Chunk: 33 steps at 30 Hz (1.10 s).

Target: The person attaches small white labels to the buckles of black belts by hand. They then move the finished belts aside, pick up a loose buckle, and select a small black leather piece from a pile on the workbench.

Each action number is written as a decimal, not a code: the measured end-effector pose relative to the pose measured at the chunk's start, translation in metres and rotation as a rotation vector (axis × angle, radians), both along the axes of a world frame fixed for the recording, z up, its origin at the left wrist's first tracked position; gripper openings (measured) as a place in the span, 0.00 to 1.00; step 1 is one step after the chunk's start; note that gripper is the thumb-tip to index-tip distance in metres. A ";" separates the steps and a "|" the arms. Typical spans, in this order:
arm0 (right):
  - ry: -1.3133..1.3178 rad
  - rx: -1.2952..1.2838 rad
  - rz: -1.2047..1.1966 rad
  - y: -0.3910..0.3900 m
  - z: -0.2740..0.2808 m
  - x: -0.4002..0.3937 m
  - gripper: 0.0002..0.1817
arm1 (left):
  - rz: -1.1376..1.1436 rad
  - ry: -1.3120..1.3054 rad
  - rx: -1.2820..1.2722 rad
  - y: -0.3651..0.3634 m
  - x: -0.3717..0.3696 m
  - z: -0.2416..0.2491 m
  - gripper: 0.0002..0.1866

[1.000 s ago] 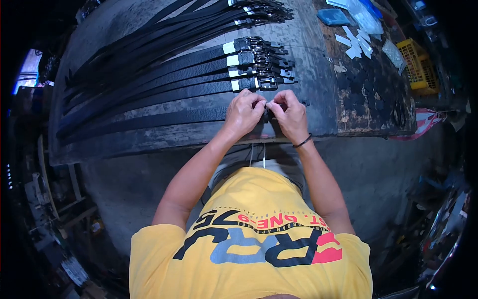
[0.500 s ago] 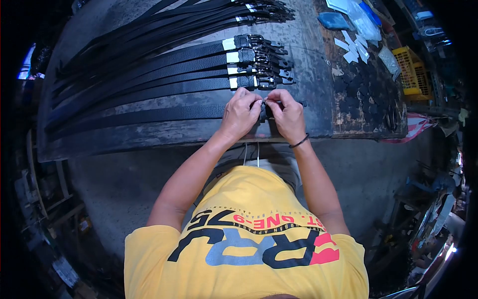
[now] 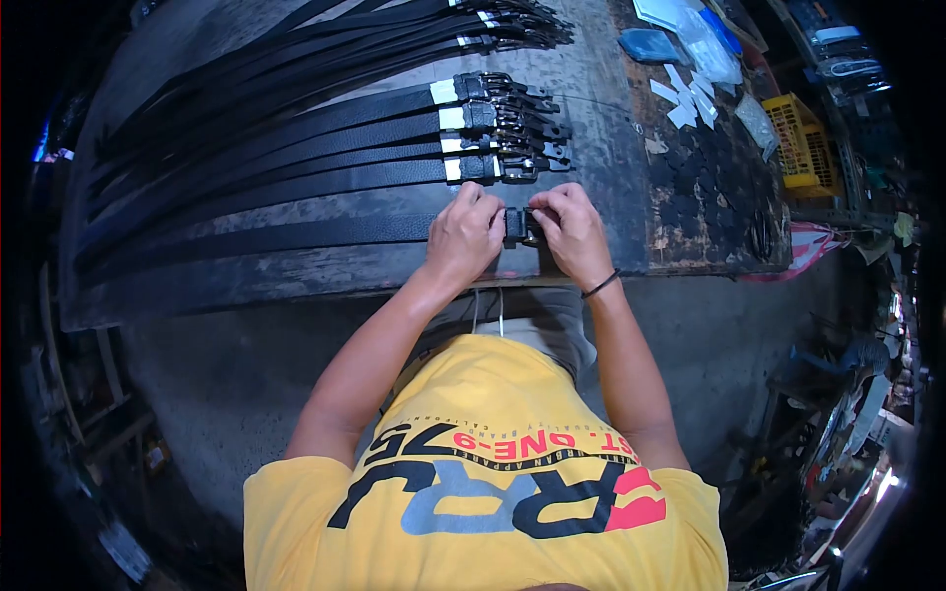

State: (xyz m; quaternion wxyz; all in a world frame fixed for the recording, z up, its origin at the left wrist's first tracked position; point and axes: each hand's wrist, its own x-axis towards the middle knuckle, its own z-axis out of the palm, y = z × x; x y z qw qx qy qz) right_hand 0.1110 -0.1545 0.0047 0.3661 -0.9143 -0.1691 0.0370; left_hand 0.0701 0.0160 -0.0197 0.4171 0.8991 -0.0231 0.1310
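A single black belt lies along the front of the table, its strap running off to the left. My left hand rests over the strap beside the buckle, fingers closed on the belt. At the buckle's other side, my right hand pinches the buckle between thumb and fingers. The buckle is partly covered by my fingertips. Just beyond my hands lies a row of several black belts with white labels near their metal buckles.
Farther back is another bundle of black belts. At the right of the dark table are white paper strips, clear plastic bags and a blue packet. A yellow crate stands beyond the right edge.
My hands have moved slightly apart, showing more of the buckle between them. The whole view has shifted a little, with the table's things appearing farther left.
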 end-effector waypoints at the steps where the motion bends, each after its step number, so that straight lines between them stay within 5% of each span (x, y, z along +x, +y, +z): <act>1: 0.004 -0.004 -0.004 0.001 0.003 0.000 0.08 | -0.006 0.007 -0.013 0.001 -0.001 0.000 0.05; 17: 0.284 -0.248 0.271 0.014 0.000 0.044 0.08 | -0.019 -0.010 -0.036 0.003 0.000 0.002 0.05; 33: -0.210 -0.055 0.246 0.010 -0.002 0.000 0.07 | 0.059 0.044 -0.094 -0.005 0.001 0.005 0.06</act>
